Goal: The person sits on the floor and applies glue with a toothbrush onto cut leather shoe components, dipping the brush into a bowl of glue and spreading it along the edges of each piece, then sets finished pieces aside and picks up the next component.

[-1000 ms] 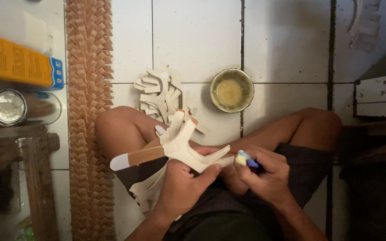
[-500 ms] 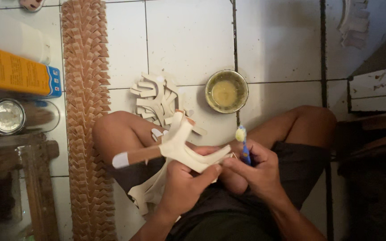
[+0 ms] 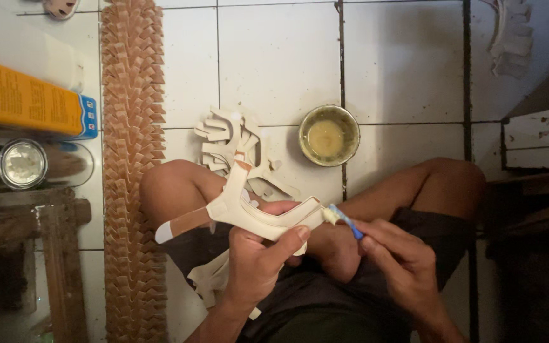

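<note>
Left hand (image 3: 258,263) grips cream strap piece (image 3: 249,213) | right hand (image 3: 392,257) pinches brush (image 3: 344,220) at its end | gluing step; glue bowl (image 3: 328,135) ahead for reloading.

Small home craft workshop, work done seated on white tiled floor (image 3: 281,57). Evidence: stacked cream cut-out pieces (image 3: 233,143), glue bowl (image 3: 328,135) (yellowish contents), tins (image 3: 23,163), long scalloped strip (image 3: 131,171).

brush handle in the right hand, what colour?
Blue handle, with a pale bristle tip; the head view shows it, pinched in the right hand.
</note>
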{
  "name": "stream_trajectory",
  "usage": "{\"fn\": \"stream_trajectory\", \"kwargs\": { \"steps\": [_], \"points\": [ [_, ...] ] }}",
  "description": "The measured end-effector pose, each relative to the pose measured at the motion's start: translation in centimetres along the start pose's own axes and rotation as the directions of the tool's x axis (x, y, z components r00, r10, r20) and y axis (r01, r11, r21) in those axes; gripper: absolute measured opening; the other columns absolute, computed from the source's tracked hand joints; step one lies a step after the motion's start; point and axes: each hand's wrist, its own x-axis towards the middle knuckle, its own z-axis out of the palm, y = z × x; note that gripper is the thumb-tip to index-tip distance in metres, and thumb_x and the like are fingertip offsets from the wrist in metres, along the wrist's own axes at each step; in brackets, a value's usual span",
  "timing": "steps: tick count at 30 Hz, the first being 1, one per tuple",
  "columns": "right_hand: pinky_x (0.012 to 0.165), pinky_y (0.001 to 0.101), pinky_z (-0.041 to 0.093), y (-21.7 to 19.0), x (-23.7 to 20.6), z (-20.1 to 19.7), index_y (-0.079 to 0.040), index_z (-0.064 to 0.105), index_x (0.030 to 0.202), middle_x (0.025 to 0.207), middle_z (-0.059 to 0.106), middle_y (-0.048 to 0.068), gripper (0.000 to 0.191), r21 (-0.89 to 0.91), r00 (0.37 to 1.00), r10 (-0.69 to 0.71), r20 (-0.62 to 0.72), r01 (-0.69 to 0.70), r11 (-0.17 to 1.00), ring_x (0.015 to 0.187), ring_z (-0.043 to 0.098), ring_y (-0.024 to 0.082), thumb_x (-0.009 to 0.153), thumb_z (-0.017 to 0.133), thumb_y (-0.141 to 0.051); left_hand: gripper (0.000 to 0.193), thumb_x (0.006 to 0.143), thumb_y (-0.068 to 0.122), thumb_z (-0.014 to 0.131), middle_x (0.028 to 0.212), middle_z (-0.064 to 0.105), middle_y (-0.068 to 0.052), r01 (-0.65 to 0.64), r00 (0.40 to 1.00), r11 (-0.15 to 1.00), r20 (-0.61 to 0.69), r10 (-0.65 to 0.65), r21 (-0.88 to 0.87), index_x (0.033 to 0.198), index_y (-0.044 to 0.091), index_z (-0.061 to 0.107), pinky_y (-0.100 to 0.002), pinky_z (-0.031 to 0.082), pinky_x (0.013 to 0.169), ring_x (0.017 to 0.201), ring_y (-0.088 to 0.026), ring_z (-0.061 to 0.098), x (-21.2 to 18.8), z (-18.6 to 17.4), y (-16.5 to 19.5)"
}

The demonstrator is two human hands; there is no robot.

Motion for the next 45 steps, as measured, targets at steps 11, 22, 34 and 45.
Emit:
{"fn": "stream_trajectory", "kwargs": {
  "steps": [11,22,34,45],
  "points": [
    [0.066,0.0237,0.044,2.2,-0.3,-0.1,0.005,0.068,0.112,0.089,0.062,0.005,0.016,-0.15,0.929,-0.058,-0.367,0.003,0.989,0.074,0.055,0.011,0.102,0.06,-0.005,0.032,0.087,0.001,0.076,0.088,0.073,-0.003,-0.039,0.996,0.998,0.079,0.043,-0.045,0.118,-0.008,0.071,-0.021,0.05,0.062,0.072,-0.005,0.061,-0.4,-0.5,-0.9],
    [0.069,0.0243,0.044,1.0,-0.3,0.3,0.006,0.069,0.125,0.094,0.063,0.003,0.029,-0.038,0.977,-0.062,-0.203,0.056,0.998,0.081,0.056,0.01,0.098,0.06,0.0,0.036,0.086,-0.002,0.073,0.098,0.071,-0.006,0.039,0.991,0.943,0.137,0.007,-0.332,0.121,-0.008,0.067,-0.022,0.048,0.067,0.079,-0.006,0.059,-0.2,0.6,-0.8],
    [0.061,0.024,0.049,3.2,0.1,4.1,0.002,0.075,0.101,0.084,0.069,-0.001,0.021,0.115,0.959,0.144,-0.243,-0.119,0.986,0.072,0.06,0.006,0.082,0.068,0.003,0.028,0.093,0.001,0.069,0.107,0.074,-0.007,-0.068,0.994,0.917,0.047,0.094,-0.392,0.118,-0.009,0.068,-0.029,0.053,0.089,0.096,-0.012,0.066,0.8,3.2,-2.0],
    [0.047,0.0248,0.032,4.7,1.2,8.2,0.0,0.063,0.082,0.07,0.056,-0.004,0.011,0.596,0.865,0.291,-0.408,0.011,0.803,0.056,0.044,0.005,0.091,0.07,0.001,0.029,0.1,0.005,0.06,0.121,0.065,-0.014,-0.054,0.996,0.856,0.029,0.08,-0.515,0.127,-0.007,0.062,-0.033,0.045,0.1,0.111,-0.017,0.06,1.2,4.6,-2.6]
  ]
}}
